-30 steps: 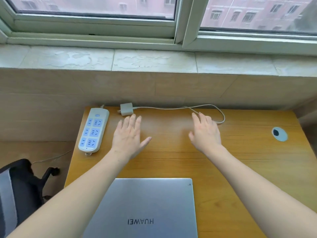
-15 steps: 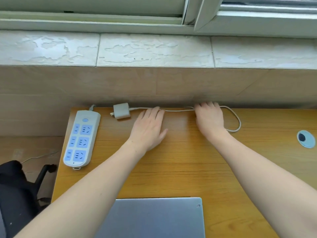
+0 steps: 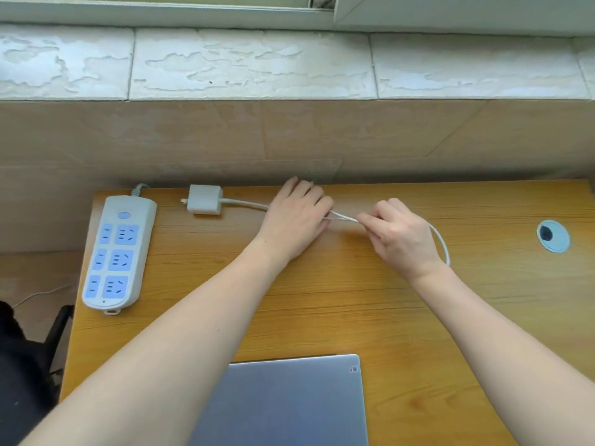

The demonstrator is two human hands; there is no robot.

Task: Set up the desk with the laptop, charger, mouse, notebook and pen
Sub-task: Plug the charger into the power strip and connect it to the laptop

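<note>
Fingers [image 3: 370, 222] of my right hand [image 3: 402, 239] pinch the cord [image 3: 344, 217]; my left hand [image 3: 294, 217] covers it, grip unclear. Light, limp; take the charger [image 3: 205, 199] by its body.

Home study corner, wooden desk [image 3: 322, 300] under window sill [image 3: 251, 66], power strip [image 3: 119, 252], office chair [image 3: 19, 365]
</note>
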